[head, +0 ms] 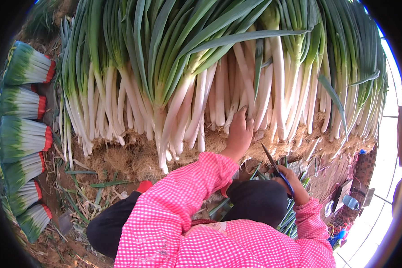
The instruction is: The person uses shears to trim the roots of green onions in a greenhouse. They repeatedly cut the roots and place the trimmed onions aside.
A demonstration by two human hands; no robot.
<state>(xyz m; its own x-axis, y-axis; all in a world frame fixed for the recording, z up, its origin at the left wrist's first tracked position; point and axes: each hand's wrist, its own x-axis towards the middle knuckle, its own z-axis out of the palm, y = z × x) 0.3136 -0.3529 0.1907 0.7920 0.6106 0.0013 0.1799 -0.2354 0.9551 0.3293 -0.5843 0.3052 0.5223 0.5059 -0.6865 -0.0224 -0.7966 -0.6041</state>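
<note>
A long pile of leeks (194, 110) lies across the view, green leaves at the top and white shanks pointing down towards the person. My left hand (240, 132) reaches into the pile near its middle, fingers against the lower end of a white shank; whether they grip it is unclear. Below and to the right, my right hand (289, 182) holds scissors (277, 171) by the blue handles, dark blades pointing up and left. Brown fibrous roots (130, 157) lie under and around the white ends.
Banded bundles of trimmed leeks (25, 139) are stacked at the far left. Cut leaves (109, 183) litter the ground beside my knees. A clear plastic bottle (350, 202) and blue plastic (337, 237) are at the right.
</note>
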